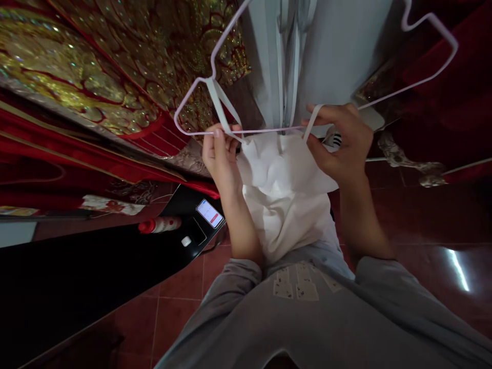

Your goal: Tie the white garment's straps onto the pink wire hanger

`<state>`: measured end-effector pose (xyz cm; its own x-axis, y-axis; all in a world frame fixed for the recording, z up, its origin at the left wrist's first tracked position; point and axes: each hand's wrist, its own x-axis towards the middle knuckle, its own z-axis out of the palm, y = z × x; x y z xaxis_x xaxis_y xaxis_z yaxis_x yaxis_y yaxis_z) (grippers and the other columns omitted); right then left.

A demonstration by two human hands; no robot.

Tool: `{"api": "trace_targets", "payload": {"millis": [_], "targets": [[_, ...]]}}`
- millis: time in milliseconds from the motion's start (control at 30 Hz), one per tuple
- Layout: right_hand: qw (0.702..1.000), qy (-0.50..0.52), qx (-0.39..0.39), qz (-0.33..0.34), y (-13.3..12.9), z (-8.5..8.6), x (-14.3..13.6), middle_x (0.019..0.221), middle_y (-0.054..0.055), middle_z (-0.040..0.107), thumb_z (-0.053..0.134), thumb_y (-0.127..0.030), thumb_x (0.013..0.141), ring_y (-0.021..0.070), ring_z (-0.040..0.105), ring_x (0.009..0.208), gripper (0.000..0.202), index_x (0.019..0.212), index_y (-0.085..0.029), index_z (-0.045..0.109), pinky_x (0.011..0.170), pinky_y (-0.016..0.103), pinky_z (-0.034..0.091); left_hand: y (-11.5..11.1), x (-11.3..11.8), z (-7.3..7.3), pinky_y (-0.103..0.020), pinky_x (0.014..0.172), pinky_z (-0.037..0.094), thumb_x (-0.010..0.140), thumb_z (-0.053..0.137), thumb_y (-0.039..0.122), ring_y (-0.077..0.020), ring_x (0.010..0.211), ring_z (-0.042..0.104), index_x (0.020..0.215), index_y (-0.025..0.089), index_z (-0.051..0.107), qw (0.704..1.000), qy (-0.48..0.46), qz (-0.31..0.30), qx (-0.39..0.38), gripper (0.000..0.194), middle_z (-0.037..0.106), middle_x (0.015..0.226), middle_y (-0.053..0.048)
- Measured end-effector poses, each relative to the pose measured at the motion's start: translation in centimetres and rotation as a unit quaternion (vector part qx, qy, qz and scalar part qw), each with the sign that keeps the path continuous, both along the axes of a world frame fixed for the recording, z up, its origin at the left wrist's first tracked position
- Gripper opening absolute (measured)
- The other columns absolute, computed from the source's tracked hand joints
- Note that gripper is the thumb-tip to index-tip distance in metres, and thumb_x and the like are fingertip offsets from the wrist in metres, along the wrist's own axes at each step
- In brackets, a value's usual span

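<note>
A white garment with thin straps [277, 169] hangs down in front of my body. A pale pink hanger [265, 131] lies across its top, with one strap looped over the hanger's left shoulder. My left hand [223, 159] pinches the hanger's bottom bar together with the base of that left strap. With its fingers through the loop, my right hand [344, 138] holds the right strap [312, 122] beside the bar. Behind that hand, the hanger's right side shows again. Some of the right fingers are partly hidden.
At left, red and gold sequined garments [77, 77] hang close by. A black table [115, 266] carries a lit phone [209, 213], a white earbud case [186, 241] and a red-capped bottle [159, 224]. Dark red cloth [453, 87] hangs at right, and grey-white garments [330, 51] hang ahead.
</note>
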<state>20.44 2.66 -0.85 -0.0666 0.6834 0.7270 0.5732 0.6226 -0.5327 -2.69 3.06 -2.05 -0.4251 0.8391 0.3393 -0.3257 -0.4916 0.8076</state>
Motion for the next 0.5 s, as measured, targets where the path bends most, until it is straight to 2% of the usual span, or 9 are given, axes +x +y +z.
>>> {"api": "trace_targets", "payload": {"millis": [100, 167, 233, 333, 433, 500], "targets": [[1.000, 0.002, -0.005, 0.004, 0.0, -0.2, 0.1, 0.111, 0.002, 0.078, 0.060, -0.054, 0.098, 0.0285, 0.073, 0.104, 0.034, 0.128, -0.042, 0.069, 0.104, 0.056, 0.056, -0.1, 1.4, 0.0, -0.033, 0.081, 0.055, 0.108, 0.061, 0.049, -0.0203, 0.088, 0.071, 0.098, 0.024, 0.060, 0.998, 0.033, 0.034, 0.028, 0.027, 0.072, 0.088, -0.004], [1.000, 0.008, 0.007, 0.029, 0.0, -0.2, 0.1, 0.112, 0.002, 0.079, 0.062, -0.053, 0.098, 0.0278, 0.073, 0.106, 0.035, 0.131, -0.042, 0.068, 0.105, 0.054, 0.056, -0.1, 1.8, 0.3, -0.034, 0.079, 0.054, 0.108, 0.061, 0.054, -0.0215, 0.085, 0.070, 0.097, 0.024, 0.061, 0.996, 0.057, 0.061, 0.039, 0.032, 0.072, 0.085, -0.003], [0.997, 0.016, 0.038, 0.059, 0.2, -0.1, 0.3, 0.113, 0.001, 0.079, 0.066, -0.049, 0.098, 0.0270, 0.074, 0.108, 0.038, 0.134, -0.041, 0.068, 0.106, 0.053, 0.058, -0.2, 1.9, 0.6, -0.034, 0.077, 0.052, 0.107, 0.062, 0.054, -0.0218, 0.082, 0.069, 0.097, 0.023, 0.062, 0.993, 0.075, 0.076, 0.043, 0.033, 0.072, 0.083, -0.003], [0.994, 0.034, 0.075, 0.074, 0.9, 0.0, 1.1, 0.126, 0.002, 0.077, 0.073, -0.040, 0.095, 0.0262, 0.074, 0.117, 0.046, 0.141, -0.038, 0.067, 0.110, 0.050, 0.059, -0.4, 1.8, 0.7, -0.034, 0.079, 0.051, 0.110, 0.059, 0.051, -0.0214, 0.080, 0.067, 0.099, 0.021, 0.063, 0.990, 0.103, 0.085, 0.042, 0.032, 0.073, 0.085, -0.005], [0.972, 0.146, 0.170, 0.077, 2.0, 0.0, 2.9, 0.132, 0.003, 0.073, 0.084, -0.033, 0.087, 0.0256, 0.074, 0.122, 0.055, 0.141, -0.033, 0.069, 0.107, 0.043, 0.062, -0.5, 1.6, 0.6, -0.034, 0.080, 0.051, 0.111, 0.057, 0.050, -0.0217, 0.080, 0.067, 0.100, 0.021, 0.063, 0.990, 0.113, 0.080, 0.041, 0.032, 0.073, 0.085, -0.005], [0.942, 0.242, 0.226, 0.048, 2.5, 0.3, 4.5, 0.122, -0.001, 0.075, 0.086, -0.027, 0.085, 0.0217, 0.076, 0.119, 0.047, 0.130, -0.030, 0.075, 0.104, 0.036, 0.062, -0.5, 1.5, 0.7, -0.034, 0.078, 0.050, 0.111, 0.057, 0.049, -0.0211, 0.077, 0.065, 0.098, 0.022, 0.063, 0.990, 0.111, 0.080, 0.039, 0.030, 0.073, 0.083, -0.003]]}}
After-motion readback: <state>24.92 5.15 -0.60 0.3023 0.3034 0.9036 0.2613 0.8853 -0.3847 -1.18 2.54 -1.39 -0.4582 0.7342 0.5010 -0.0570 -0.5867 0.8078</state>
